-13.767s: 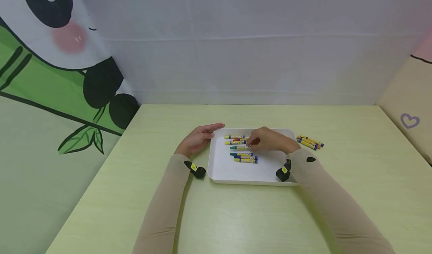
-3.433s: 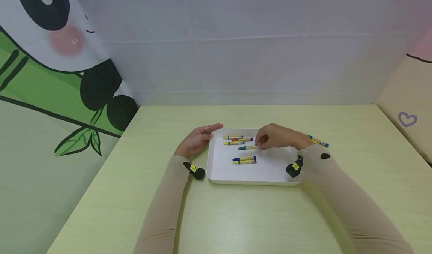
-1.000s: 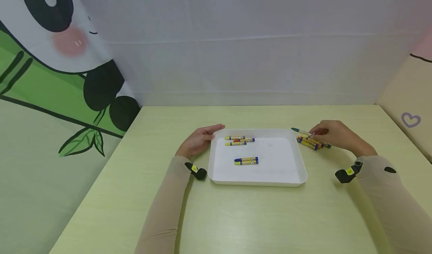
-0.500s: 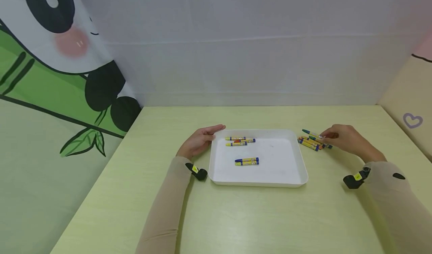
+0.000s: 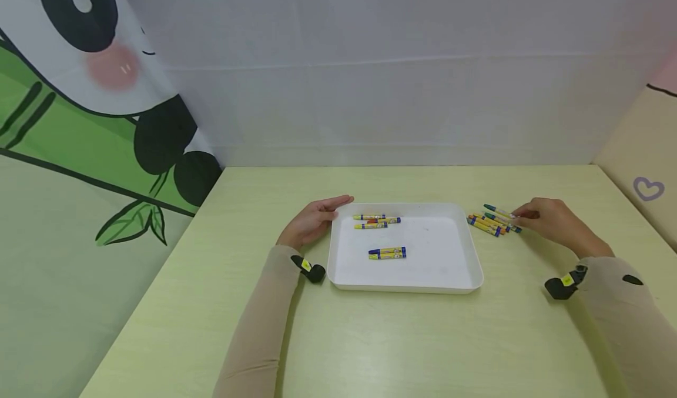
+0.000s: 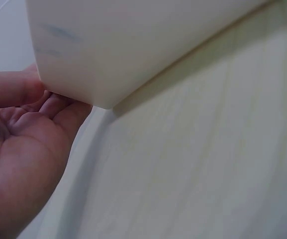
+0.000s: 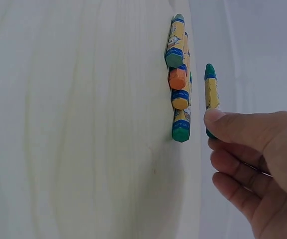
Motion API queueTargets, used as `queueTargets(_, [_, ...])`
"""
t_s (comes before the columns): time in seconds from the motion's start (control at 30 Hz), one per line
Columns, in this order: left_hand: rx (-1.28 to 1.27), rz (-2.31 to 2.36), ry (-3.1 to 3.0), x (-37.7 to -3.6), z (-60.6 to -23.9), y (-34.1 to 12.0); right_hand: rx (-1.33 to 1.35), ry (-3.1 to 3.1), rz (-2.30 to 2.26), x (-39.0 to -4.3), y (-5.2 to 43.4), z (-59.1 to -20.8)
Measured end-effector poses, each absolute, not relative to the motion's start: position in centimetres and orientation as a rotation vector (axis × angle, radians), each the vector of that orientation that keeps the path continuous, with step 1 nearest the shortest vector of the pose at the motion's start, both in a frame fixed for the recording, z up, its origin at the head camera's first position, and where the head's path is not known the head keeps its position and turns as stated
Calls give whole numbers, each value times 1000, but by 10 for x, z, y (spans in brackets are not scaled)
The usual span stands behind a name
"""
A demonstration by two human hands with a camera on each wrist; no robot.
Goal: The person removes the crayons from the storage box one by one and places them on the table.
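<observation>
Green at its tip, one crayon is in the right hand, well out at 3 o'clock from the tray. The head view shows it at the far edge of the crayon pile, its free end pointing toward 10 o'clock. In the right wrist view the thumb tip presses on the crayon's near end and the other fingers curl loosely beneath; the crayon sits just beside the pile, apart from it by a narrow gap. Whether it rests on the bench or is lifted off it I cannot tell.

White plastic, the tray lies in the middle of the bench. The left hand rests at its 9 o'clock side, fingers nearly straight along the far-left corner. In the left wrist view the hand's fingers lie relaxed against the tray wall, gripping nothing.

Inside the tray, three crayons lie close together toward 11 o'clock, and a pair, one blue-ended and one yellow, lies side by side near the centre, a little toward 7 o'clock. All run roughly from 9 to 3 o'clock.

Small black devices are strapped at both wrists over beige sleeves. A panda-and-bamboo print hangs at 9 o'clock, a plain white wall at 12.
</observation>
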State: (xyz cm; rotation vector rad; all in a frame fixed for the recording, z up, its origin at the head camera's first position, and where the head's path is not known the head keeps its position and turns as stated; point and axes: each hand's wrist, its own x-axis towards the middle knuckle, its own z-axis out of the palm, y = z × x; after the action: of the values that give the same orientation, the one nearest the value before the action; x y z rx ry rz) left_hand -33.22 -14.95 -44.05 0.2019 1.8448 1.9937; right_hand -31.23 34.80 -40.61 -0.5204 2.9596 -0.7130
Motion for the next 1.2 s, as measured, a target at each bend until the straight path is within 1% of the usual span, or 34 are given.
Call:
queueTargets(0.83, [212,1995,1851,-333,-442,-150,-556,2967,-634,-310,361,-417])
queueTargets(1.2, [220,2002,1844,-333,-443,-150,-524,2947,-587,-311,363,-421])
